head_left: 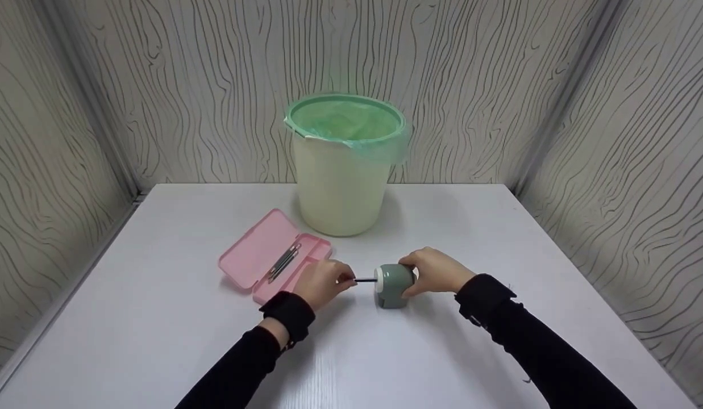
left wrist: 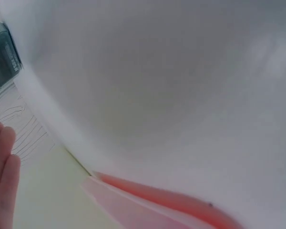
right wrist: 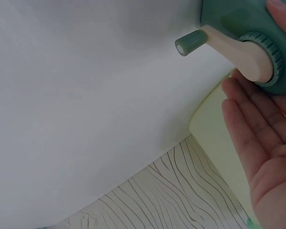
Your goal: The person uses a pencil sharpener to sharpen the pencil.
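Note:
A green hand-crank pencil sharpener (head_left: 395,285) stands on the white table. My right hand (head_left: 440,272) grips it from the right, thumb on the near side and fingers on the far side. In the right wrist view its cream crank (right wrist: 236,53) has a green knob and sticks out free of the fingers. My left hand (head_left: 324,282) pinches a dark pencil (head_left: 365,279) between thumb and fingers. The pencil lies level, its far end at the sharpener's white front; its tip is hidden. In the left wrist view only some left fingers (left wrist: 7,186) and a sharpener corner (left wrist: 4,55) show.
An open pink pencil case (head_left: 260,250) lies just left of my left hand, with several dark pencils (head_left: 284,263) in it. Behind stands a cream bin (head_left: 341,187) with a green rim and liner. Wood-patterned panels (head_left: 215,85) enclose the table's back and sides.

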`<state>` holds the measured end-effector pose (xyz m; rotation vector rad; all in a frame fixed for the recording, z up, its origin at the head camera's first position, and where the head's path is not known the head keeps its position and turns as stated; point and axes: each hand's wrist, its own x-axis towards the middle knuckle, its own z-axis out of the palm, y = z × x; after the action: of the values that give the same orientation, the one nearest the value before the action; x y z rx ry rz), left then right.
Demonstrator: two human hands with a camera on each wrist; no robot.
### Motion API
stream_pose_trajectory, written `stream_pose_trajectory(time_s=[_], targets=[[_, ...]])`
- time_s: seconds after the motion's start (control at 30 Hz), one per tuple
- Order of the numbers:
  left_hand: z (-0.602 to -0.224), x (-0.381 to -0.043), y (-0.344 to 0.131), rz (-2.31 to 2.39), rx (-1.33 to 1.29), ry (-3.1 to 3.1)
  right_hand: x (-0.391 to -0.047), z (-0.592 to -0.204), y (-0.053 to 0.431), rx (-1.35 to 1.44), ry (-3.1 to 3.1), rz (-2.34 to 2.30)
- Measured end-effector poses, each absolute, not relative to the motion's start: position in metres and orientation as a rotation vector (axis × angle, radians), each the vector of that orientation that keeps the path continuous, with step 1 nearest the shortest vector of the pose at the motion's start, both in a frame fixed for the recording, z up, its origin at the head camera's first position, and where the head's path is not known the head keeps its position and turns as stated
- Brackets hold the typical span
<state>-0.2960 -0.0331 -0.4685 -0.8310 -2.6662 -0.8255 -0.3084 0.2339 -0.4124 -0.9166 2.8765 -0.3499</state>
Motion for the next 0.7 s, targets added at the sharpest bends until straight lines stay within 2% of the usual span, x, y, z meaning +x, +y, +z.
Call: stream_pose_trajectory(time_s=[0.7], targets=[[-0.4658,-0.2997,-0.0401,-0.816,-0.882,-2.679,-0.3071,-0.4125,0.2308,-0.848,2.854,-0.408]])
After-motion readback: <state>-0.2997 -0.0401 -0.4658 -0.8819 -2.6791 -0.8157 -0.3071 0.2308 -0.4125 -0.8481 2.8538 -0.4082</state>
